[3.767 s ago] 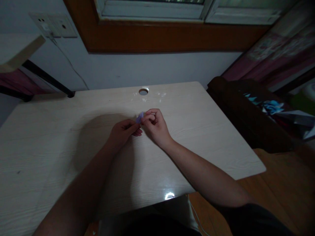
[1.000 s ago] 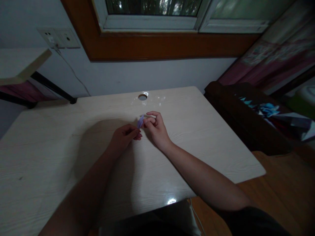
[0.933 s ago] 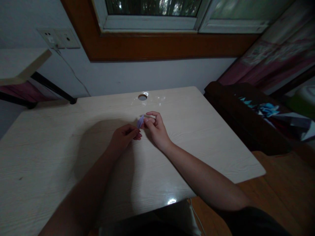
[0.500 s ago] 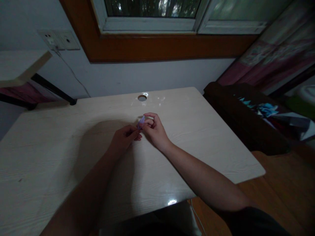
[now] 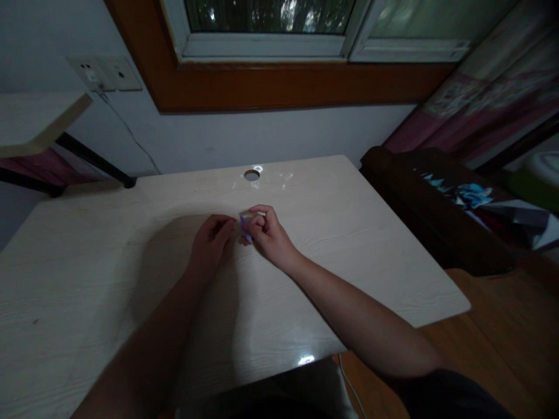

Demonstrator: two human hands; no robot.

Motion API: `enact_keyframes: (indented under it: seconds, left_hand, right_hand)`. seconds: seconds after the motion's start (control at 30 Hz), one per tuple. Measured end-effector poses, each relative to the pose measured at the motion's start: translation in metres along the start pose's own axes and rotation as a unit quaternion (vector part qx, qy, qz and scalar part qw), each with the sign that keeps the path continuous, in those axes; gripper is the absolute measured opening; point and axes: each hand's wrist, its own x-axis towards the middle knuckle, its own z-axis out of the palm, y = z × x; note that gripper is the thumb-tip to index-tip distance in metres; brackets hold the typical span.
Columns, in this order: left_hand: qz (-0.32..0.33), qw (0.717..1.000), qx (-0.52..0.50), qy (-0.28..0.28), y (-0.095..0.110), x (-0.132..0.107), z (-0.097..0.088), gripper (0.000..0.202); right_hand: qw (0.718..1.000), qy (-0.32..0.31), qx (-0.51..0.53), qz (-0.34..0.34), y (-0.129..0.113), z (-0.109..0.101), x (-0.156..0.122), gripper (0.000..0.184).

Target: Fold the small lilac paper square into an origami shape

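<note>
A small piece of folded lilac paper [image 5: 245, 228] is held by my right hand [image 5: 271, 234] over the middle of the table. Its thumb and fingers pinch the paper, and the index finger arches above it. Just left of the paper, my left hand [image 5: 212, 240] has its thumb and fingertips pressed together. A narrow gap shows between those fingertips and the paper. Whether something tiny sits in that left pinch cannot be made out. The fingers of the right hand partly cover the paper.
Both forearms rest over a pale wood-grain table [image 5: 358, 244] with a round cable hole [image 5: 252, 175] near its back edge. A shelf [image 5: 39, 122] on black legs stands at the left. Beyond the right edge is a dark wooden piece [image 5: 419, 203] with blue items [image 5: 474, 195].
My left hand has drawn back left, away from the paper. The paper has turned in my right hand and shows a wider face; that hand has shifted slightly left.
</note>
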Motion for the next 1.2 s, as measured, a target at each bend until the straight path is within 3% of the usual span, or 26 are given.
enact_keyframes:
  seconds: [0.23, 0.77, 1.0, 1.2]
  left_hand:
    - [0.05, 0.996, 0.066, -0.038, 0.003, 0.002, -0.005, 0.019]
    - [-0.013, 0.997, 0.006, -0.077, 0.001, 0.003, -0.003, 0.024]
    - [-0.019, 0.997, 0.014, -0.069, 0.004, 0.0, 0.0, 0.024]
    - [-0.012, 1.0, 0.017, -0.023, 0.002, 0.001, -0.002, 0.021]
  right_hand:
    - [0.995, -0.024, -0.1, -0.003, -0.009, -0.001, -0.004, 0.033]
    - [0.98, 0.007, -0.194, -0.032, -0.014, -0.005, -0.002, 0.014]
    - [0.977, 0.013, -0.211, -0.033, -0.016, -0.005, -0.002, 0.013]
    - [0.985, 0.035, -0.168, -0.024, -0.011, -0.006, 0.0, 0.018]
